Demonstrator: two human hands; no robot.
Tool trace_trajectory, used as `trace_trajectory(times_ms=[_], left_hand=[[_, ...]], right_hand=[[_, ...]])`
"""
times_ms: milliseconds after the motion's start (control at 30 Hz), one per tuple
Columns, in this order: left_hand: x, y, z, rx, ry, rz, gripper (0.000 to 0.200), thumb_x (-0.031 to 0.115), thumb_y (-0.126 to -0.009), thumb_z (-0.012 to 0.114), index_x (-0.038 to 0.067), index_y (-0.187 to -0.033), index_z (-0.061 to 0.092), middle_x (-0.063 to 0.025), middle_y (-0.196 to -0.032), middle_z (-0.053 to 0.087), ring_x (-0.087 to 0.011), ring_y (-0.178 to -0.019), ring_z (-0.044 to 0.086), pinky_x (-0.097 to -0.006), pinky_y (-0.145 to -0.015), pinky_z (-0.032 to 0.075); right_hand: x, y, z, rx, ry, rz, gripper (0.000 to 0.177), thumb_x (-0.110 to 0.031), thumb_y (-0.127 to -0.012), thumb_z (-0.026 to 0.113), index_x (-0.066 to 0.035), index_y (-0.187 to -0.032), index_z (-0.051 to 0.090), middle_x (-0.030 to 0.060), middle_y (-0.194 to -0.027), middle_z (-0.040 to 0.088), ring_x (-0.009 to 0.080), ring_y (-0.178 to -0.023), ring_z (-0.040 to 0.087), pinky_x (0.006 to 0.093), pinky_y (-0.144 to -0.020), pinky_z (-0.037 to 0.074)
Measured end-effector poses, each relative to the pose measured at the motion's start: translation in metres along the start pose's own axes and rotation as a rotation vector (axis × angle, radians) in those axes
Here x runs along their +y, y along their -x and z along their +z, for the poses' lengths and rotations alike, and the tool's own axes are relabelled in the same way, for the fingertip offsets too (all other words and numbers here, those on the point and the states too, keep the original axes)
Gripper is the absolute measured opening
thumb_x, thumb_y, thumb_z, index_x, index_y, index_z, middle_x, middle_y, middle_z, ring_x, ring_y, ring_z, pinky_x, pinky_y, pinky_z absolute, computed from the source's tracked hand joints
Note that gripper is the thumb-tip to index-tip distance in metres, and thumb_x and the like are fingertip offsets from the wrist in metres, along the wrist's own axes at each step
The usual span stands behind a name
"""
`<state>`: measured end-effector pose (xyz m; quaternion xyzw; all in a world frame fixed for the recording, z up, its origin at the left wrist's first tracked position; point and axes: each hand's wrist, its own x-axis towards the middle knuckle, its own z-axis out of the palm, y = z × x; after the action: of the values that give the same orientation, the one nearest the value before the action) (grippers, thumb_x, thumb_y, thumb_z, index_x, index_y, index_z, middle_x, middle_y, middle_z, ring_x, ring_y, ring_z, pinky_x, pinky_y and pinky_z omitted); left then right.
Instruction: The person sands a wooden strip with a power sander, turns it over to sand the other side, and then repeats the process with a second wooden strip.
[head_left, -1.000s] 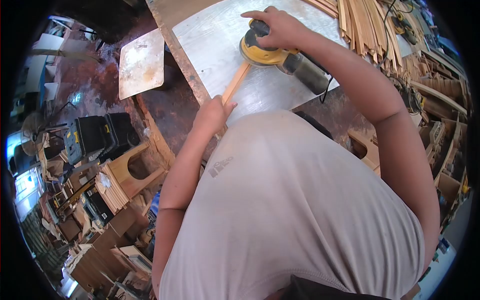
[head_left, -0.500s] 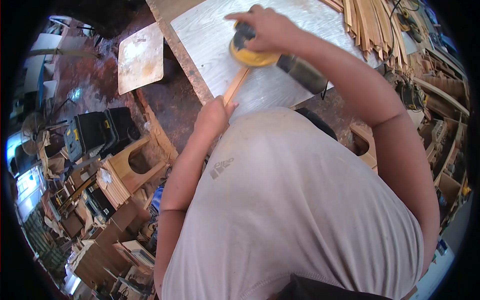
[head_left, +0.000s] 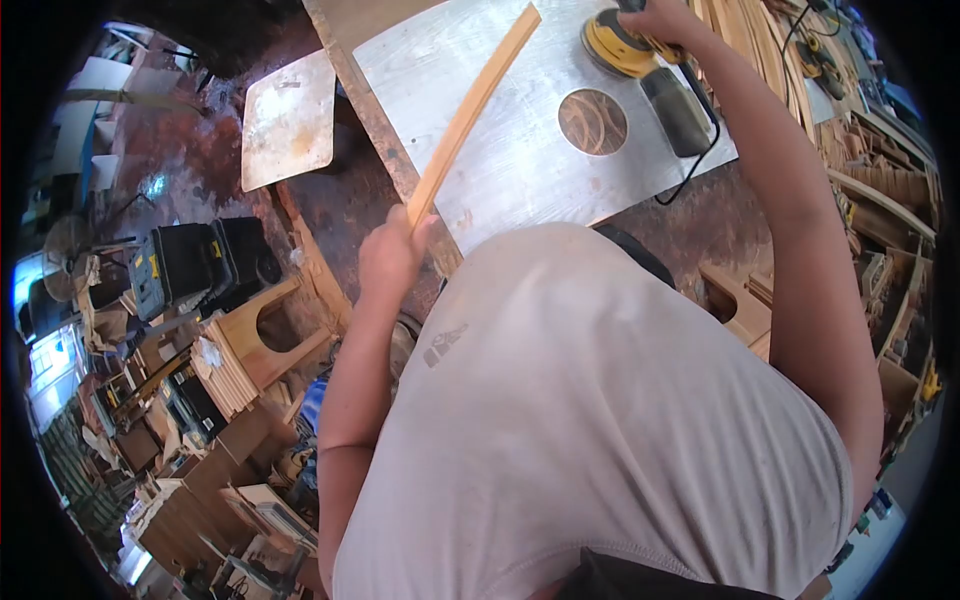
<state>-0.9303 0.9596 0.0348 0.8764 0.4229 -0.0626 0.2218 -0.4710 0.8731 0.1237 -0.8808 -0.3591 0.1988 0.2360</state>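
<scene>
Left hand (head_left: 393, 256) grips a wooden strip (head_left: 468, 115), right hand (head_left: 668, 20) grasps a sander (head_left: 618, 48); the shirt print (head_left: 445, 345) is illegible.

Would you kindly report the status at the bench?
Left hand gripping narrow light-wood strip; right hand on yellow-and-black power sander, clear of strip; black cable trailing beside sander.

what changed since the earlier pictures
The sander, still in the right hand, moved off the wood strip toward the right, uncovering a round hole in the board. The left hand still grips the strip, now fully visible beyond the fingers. The black cases stayed put.
</scene>
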Motion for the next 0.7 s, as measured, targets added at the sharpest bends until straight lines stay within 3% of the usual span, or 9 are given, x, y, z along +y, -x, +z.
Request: trace_trajectory(times_ms=[67,100,167,267,367,500,700], left_hand=[[-0.010,-0.002,-0.012,0.158,0.002,0.084,0.043,0.047,-0.095,0.061,0.004,-0.095,0.055,-0.0237,-0.075,0.066,-0.0459,-0.076,0.065,-0.0544,-0.067,0.051],[-0.011,-0.001,-0.021,0.173,-0.002,0.089,0.043,0.047,-0.095,0.061,0.004,-0.095,0.055,-0.0237,-0.075,0.066,-0.0459,-0.076,0.065,-0.0544,-0.067,0.051],[-0.009,0.000,-0.044,0.270,-0.035,0.171,0.043,0.045,-0.094,0.064,0.003,-0.092,0.052,-0.0239,-0.069,0.063,-0.0468,-0.070,0.063,-0.0529,-0.060,0.048],[-0.008,0.002,-0.065,0.326,-0.066,0.222,0.042,0.044,-0.094,0.064,0.004,-0.091,0.052,-0.0233,-0.068,0.062,-0.0462,-0.069,0.063,-0.0518,-0.059,0.048],[-0.004,0.004,-0.079,0.318,-0.083,0.227,0.042,0.044,-0.094,0.065,0.004,-0.091,0.052,-0.0221,-0.067,0.062,-0.0458,-0.068,0.063,-0.0509,-0.058,0.048],[-0.002,0.004,-0.084,0.356,-0.046,0.292,0.041,0.043,-0.094,0.066,0.004,-0.091,0.053,-0.0213,-0.067,0.062,-0.0453,-0.067,0.063,-0.0501,-0.057,0.048],[-0.002,-0.001,-0.073,0.363,-0.094,0.293,0.040,0.045,-0.093,0.066,0.007,-0.092,0.054,-0.0198,-0.068,0.064,-0.0429,-0.064,0.064,-0.0500,-0.055,0.049]], right_hand=[[0.025,-0.001,0.006,0.140,0.204,-0.188,0.061,-0.018,-0.068,0.073,-0.009,-0.127,0.060,0.0200,-0.101,0.067,0.0299,-0.094,0.066,0.0398,-0.077,0.054],[0.032,0.000,0.008,0.100,0.207,-0.190,0.065,-0.021,-0.068,0.073,-0.014,-0.131,0.058,0.0223,-0.101,0.066,0.0330,-0.094,0.067,0.0406,-0.078,0.055],[0.076,-0.030,0.021,0.127,0.230,-0.402,0.057,-0.022,-0.072,0.076,-0.023,-0.126,0.058,0.0217,-0.114,0.061,0.0411,-0.099,0.064,0.0464,-0.088,0.054],[0.062,-0.010,0.028,0.165,0.426,-0.322,0.065,-0.029,-0.069,0.077,-0.024,-0.130,0.055,0.0221,-0.113,0.063,0.0411,-0.101,0.065,0.0479,-0.082,0.055],[0.056,0.004,0.035,0.184,0.416,-0.267,0.061,-0.027,-0.069,0.077,-0.018,-0.124,0.053,0.0229,-0.110,0.064,0.0399,-0.103,0.064,0.0483,-0.084,0.054],[0.062,0.010,0.042,0.166,0.299,-0.333,0.065,-0.027,-0.069,0.077,-0.019,-0.128,0.051,0.0228,-0.114,0.062,0.0422,-0.108,0.061,0.0479,-0.090,0.052],[0.060,0.018,0.048,0.184,0.359,-0.254,0.068,-0.029,-0.069,0.078,-0.020,-0.130,0.048,0.0220,-0.115,0.059,0.0441,-0.106,0.060,0.0488,-0.090,0.052]])
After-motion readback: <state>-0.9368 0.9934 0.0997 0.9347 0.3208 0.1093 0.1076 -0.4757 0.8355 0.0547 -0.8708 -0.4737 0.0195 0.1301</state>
